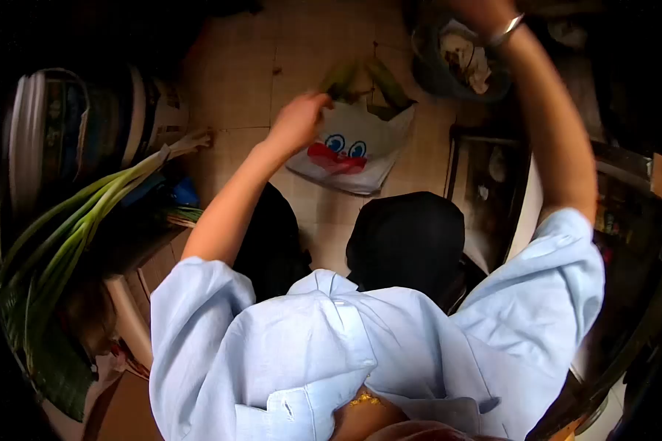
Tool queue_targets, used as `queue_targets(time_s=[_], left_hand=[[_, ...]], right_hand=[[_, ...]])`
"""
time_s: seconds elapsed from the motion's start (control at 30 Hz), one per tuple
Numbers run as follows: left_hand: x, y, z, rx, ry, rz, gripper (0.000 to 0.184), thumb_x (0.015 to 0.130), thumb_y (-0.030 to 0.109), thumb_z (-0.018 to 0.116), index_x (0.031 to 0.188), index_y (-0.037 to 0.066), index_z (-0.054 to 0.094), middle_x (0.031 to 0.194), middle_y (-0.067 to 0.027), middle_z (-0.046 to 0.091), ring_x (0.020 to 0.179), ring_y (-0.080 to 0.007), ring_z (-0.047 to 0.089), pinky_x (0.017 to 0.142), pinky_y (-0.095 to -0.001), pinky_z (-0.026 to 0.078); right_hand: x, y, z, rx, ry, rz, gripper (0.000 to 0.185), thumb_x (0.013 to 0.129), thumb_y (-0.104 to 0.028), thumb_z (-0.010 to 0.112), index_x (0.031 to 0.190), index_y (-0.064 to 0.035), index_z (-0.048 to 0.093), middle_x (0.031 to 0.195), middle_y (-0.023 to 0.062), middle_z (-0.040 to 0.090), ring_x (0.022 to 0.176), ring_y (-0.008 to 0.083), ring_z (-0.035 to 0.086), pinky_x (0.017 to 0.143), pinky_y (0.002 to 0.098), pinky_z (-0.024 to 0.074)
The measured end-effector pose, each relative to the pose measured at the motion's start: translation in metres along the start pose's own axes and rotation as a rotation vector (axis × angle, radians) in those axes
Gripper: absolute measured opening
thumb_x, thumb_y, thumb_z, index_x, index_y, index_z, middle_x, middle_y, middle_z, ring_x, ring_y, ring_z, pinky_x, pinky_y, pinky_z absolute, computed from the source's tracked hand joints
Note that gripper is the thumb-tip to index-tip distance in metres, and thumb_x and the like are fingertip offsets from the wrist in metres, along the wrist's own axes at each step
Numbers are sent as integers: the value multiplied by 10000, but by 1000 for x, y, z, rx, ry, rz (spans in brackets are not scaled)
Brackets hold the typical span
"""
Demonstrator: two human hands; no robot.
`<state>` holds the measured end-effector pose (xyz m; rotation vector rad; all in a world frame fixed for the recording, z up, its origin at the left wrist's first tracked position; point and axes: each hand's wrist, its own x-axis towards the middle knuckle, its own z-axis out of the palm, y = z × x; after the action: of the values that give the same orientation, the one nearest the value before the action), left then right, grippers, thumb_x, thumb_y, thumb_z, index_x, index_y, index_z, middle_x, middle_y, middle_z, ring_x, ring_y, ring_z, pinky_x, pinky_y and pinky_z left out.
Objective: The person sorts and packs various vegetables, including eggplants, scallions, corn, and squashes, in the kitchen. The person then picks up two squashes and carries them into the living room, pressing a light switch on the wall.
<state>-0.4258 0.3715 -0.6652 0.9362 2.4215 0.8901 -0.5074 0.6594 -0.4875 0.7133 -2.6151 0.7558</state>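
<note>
A white plastic bag (379,151) with a printed blue-eyed, red face lies on the tiled floor in front of my knees. Long green vegetables (386,84), blurred, show at its top edge. My left hand (301,121) is at the bag's upper left corner, fingers bent together; what they hold, if anything, is hidden. My right hand (485,15) reaches to the top edge of the view, over a bin (430,62) with crumpled whitish waste (467,59) inside. A metal bracelet is on that wrist, and the fingers are cut off by the frame.
Long green onions (81,213) lie on the left beside stacked round containers (73,132). A dark glass-fronted cabinet or frame (485,191) stands to the right of the bag. Tiled floor (235,88) extends beyond the bag.
</note>
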Motion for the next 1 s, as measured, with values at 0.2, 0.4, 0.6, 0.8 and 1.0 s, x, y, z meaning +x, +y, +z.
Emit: queue_targets(time_s=[0.2, 0.4, 0.6, 0.8, 1.0], left_hand=[[60, -6, 133, 350, -6, 242, 370, 761, 64, 501, 1127, 55, 548, 1140, -166, 550, 1068, -314, 528, 938, -467, 393], [43, -2, 125, 788, -816, 234, 331, 813, 164, 514, 1127, 61, 539, 1136, -177, 547, 1094, -285, 504, 952, -500, 356], [16, -6, 156, 345, -31, 700, 363, 746, 248, 641, 1069, 98, 572, 853, -83, 648, 866, -282, 617, 896, -451, 386], [-2, -13, 145, 695, -763, 347, 268, 758, 372, 630, 781, 107, 665, 860, -81, 657, 865, -234, 622, 854, -365, 408], [-40, -34, 160, 730, -852, 551, 146, 755, 175, 528, 748, 107, 656, 743, -74, 657, 733, -236, 640, 789, -357, 435]], right_hand=[[-226, 52, 221, 58, -215, 296, 320, 840, -80, 473, 1147, -49, 558, 1113, 172, 589, 1001, 314, 574, 891, 371, 437], [-306, 14, 238, -101, -857, 376, 342, 811, -12, 458, 1129, -74, 567, 1122, 164, 566, 1036, 339, 524, 885, 417, 427], [-338, -29, 234, 74, -854, 230, 331, 751, -28, 520, 1071, -80, 584, 994, 135, 550, 955, 309, 520, 842, 407, 438], [-356, -57, 251, 235, -923, 378, 432, 734, 12, 521, 1166, 23, 506, 1072, 164, 536, 1037, 322, 501, 865, 376, 460], [-368, -96, 282, 319, -806, 552, 662, 749, 66, 476, 1381, -27, 301, 1390, 161, 378, 1235, 308, 401, 996, 398, 346]])
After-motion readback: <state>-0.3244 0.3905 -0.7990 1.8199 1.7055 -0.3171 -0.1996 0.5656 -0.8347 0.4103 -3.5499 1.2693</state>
